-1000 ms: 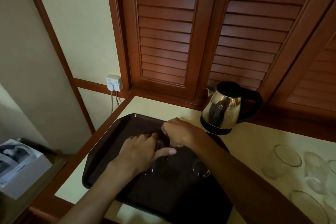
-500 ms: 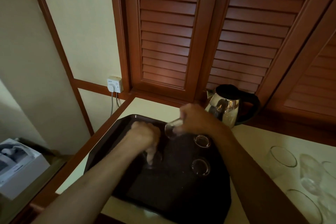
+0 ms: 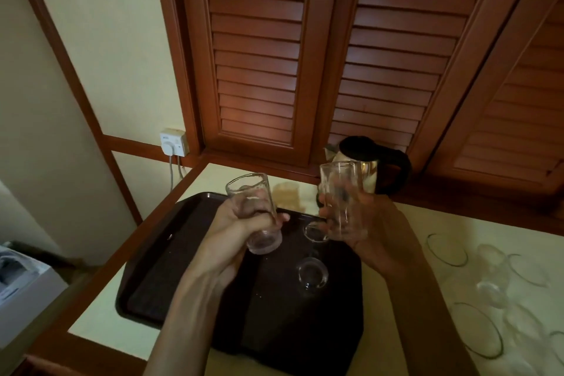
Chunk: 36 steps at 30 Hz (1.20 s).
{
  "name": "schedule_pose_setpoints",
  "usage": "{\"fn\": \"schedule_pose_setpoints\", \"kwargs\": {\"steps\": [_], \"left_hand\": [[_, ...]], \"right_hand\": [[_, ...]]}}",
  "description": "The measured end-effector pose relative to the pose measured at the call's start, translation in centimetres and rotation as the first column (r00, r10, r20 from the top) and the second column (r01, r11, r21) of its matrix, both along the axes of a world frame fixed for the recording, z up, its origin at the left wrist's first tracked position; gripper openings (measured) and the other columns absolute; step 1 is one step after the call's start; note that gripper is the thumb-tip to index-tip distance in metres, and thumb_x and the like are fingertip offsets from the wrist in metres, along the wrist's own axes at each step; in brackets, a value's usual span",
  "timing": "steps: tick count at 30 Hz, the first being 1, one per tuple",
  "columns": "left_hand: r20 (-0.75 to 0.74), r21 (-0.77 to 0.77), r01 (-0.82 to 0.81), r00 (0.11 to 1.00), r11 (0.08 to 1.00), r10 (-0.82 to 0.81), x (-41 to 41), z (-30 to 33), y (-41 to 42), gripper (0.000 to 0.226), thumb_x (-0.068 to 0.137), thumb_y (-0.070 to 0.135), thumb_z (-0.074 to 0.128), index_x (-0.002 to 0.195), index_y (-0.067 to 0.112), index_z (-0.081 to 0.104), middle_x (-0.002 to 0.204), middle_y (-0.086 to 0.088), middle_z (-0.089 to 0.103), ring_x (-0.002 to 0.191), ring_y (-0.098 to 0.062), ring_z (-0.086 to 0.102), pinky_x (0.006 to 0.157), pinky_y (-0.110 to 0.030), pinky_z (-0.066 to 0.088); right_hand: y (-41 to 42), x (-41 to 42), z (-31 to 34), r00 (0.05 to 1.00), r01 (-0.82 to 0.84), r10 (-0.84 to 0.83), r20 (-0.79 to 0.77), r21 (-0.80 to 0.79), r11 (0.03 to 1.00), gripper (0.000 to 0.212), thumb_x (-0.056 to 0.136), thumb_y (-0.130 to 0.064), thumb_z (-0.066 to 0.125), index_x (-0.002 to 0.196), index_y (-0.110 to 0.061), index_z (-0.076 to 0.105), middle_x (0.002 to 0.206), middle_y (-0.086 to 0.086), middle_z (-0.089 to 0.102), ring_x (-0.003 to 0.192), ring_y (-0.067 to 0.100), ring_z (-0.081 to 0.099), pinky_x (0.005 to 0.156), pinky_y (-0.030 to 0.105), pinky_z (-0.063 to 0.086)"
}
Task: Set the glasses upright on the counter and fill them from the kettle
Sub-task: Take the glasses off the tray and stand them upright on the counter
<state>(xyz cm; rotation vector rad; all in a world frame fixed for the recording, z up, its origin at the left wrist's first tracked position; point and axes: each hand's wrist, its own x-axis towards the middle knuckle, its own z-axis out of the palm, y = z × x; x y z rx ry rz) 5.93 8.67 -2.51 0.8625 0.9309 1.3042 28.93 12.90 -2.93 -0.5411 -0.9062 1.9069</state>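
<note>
Both my forearms reach forward over the dark tray (image 3: 158,290), which lies on the near left part of the tabletop (image 3: 406,223). My left hand (image 3: 241,223) is raised above the tray with its fingers curled round a clear glass (image 3: 254,210); this glass has its mouth up and tipped away from me to the left, its long axis leaning, base toward me. My right hand (image 3: 363,223) is lifted to the same height and grips a second glass (image 3: 340,192) close to upright, mouth up. So I hold two glasses, one in each hand, both off the tray. Below them two more glasses (image 3: 312,275) stand on the tray, one nearer and one farther. At the near right of the tabletop lies a cluster of further clear glassware (image 3: 491,281), too blurred to count. Farther back, behind my right hand, one steel kettle (image 3: 381,162) with a black handle stands near the louvred shutters (image 3: 259,55).
</note>
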Motion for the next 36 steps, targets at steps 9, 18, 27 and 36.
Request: {"fn": "schedule_pose_setpoints", "kwargs": {"steps": [9, 18, 27, 36], "left_hand": [[-0.084, 0.091, 0.052, 0.996, 0.995, -0.044, 9.1, 1.7, -1.4, 0.041, 0.057, 0.015, 0.089, 0.095, 0.01, 0.073, 0.081, -0.018, 0.072, 0.074, -0.025, 0.073, 0.073, -0.034, 0.061], [-0.228, 0.251, 0.101, 0.973, 0.963, -0.042, 23.5, 2.0, -4.7, 0.039, 0.072, -0.025, 0.075, 0.096, 0.004, 0.062, 0.068, 0.001, 0.071, 0.063, -0.012, 0.067, 0.062, -0.019, 0.052], [-0.21, 0.241, 0.112, 0.976, 0.964, -0.061, 42.8, -0.2, -9.2, 0.037, 0.071, -0.021, 0.075, 0.094, 0.005, 0.062, 0.074, -0.005, 0.064, 0.067, -0.023, 0.054, 0.061, -0.031, 0.043], [-0.33, 0.224, 0.189, 0.938, 0.956, -0.108, 53.6, -6.5, -11.1, 0.042, 0.066, -0.013, 0.077, 0.09, 0.018, 0.063, 0.079, 0.003, 0.061, 0.073, -0.01, 0.057, 0.069, -0.019, 0.047]], "right_hand": [[-2.8, 7.0, 0.8, 0.989, 0.146, -0.147, 0.002, 0.123, 0.982, 0.064, 0.059, -0.034, 0.095, 0.116, -0.014, 0.074, 0.111, 0.015, 0.072, 0.096, 0.03, 0.073, 0.081, 0.051, 0.058], [-5.0, 17.6, 1.8, 0.843, 0.359, -0.434, 0.318, 0.267, 0.894, 0.037, 0.073, -0.009, 0.08, 0.106, -0.007, 0.064, 0.092, 0.009, 0.068, 0.082, 0.027, 0.068, 0.075, 0.045, 0.054], [-6.2, 34.5, 0.8, 0.781, 0.354, -0.525, 0.339, 0.453, 0.819, 0.037, 0.067, -0.001, 0.078, 0.099, 0.0, 0.06, 0.098, 0.018, 0.066, 0.089, 0.025, 0.062, 0.077, 0.038, 0.048], [-5.0, 43.2, -4.6, 0.726, 0.324, -0.523, 0.446, 0.449, 0.833, 0.036, 0.064, -0.007, 0.082, 0.096, -0.012, 0.065, 0.103, 0.025, 0.07, 0.099, 0.029, 0.068, 0.089, 0.037, 0.05]]}}
